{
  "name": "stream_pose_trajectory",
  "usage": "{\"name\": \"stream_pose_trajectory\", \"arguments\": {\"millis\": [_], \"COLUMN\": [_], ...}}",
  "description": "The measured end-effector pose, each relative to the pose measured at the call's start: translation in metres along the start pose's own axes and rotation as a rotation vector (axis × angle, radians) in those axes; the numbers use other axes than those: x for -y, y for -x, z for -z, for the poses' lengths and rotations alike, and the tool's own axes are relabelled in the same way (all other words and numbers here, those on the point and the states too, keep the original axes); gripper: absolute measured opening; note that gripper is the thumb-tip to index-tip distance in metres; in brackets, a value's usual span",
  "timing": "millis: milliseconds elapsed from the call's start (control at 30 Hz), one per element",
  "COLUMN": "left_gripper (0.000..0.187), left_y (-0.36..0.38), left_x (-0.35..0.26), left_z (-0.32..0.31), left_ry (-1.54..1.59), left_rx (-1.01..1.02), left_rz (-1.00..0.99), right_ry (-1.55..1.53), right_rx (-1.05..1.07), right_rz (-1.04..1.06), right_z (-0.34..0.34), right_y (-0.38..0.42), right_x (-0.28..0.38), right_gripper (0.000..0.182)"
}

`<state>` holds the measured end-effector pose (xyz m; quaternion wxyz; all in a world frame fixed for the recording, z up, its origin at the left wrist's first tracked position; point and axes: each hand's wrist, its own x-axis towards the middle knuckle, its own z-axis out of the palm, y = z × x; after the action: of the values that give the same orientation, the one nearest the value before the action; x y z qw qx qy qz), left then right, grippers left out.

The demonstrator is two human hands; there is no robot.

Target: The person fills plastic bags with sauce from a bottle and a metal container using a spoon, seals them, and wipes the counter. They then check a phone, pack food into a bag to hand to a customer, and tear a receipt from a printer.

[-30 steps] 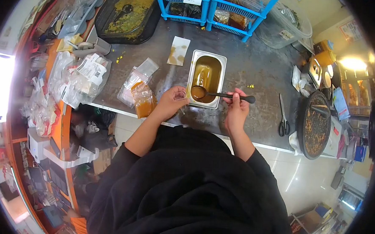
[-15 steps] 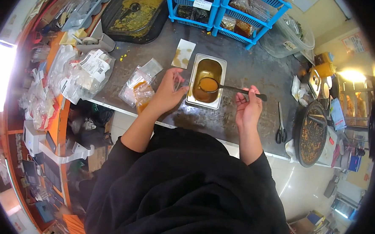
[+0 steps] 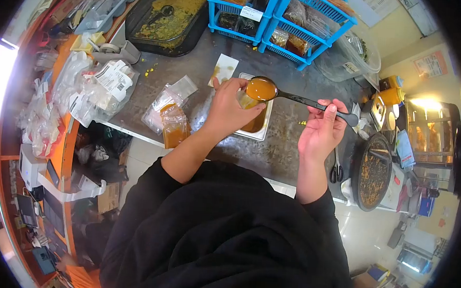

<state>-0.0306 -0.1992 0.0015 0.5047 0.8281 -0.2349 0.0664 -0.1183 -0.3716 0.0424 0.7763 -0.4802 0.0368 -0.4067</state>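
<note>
Ladle (image 3: 301,99) raised above the metal container (image 3: 263,134) on the worktop (image 3: 279,154); its bowl carries orange-brown liquid (image 3: 261,88). We note the key relation: the bowl lies just beside the fingertips of our left hand (image 3: 235,106), on their right, so the left hand is nearer the bowl and the right hand (image 3: 322,134) nearer the handle's end. Long axis runs from the bowl down and rightward across the view, at a shallow slant. Contact between bowl and left fingertips: we cannot tell.

Right fingers: pinching the handle near its far end. Left fingers: thumb and forefinger spread apart around a gap below the bowl; we cannot tell whether clear film is held there. Filled pouches (image 3: 175,131) lie left of the left wrist.

Against the frame half a second back: the bowl, then over the container's middle, now shows larger and farther up the view. Our left hand has shifted from beside the container to over it, hiding much of its left rim; the right hand sits farther right.
</note>
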Motion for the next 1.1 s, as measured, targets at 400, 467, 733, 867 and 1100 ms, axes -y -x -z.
{"name": "stream_pose_trajectory", "arguments": {"millis": [400,467,733,867,1100], "left_gripper": [0.041,0.041,0.039,0.041,0.038], "left_y": [-0.006,-0.006,-0.008,-0.007,-0.002], "left_x": [0.006,0.006,0.003,0.001,0.030], "left_z": [-0.008,-0.008,-0.007,-0.005,0.005], "left_ry": [0.146,0.160,0.176,0.189,0.566], "left_rx": [-0.024,-0.022,-0.031,-0.013,0.025], "left_rz": [0.008,-0.004,-0.012,0.076,0.133], "right_ry": [0.281,0.328,0.200,0.028,0.557], "right_rx": [0.364,0.469,0.130,-0.068,0.089], "right_rz": [0.605,0.696,0.286,-0.037,-0.073], "right_z": [-0.018,-0.019,-0.013,-0.007,0.027], "right_y": [0.004,0.004,0.006,0.006,0.021], "right_x": [0.009,0.012,0.000,-0.004,-0.036], "right_gripper": [0.008,0.006,0.011,0.017,0.012]}}
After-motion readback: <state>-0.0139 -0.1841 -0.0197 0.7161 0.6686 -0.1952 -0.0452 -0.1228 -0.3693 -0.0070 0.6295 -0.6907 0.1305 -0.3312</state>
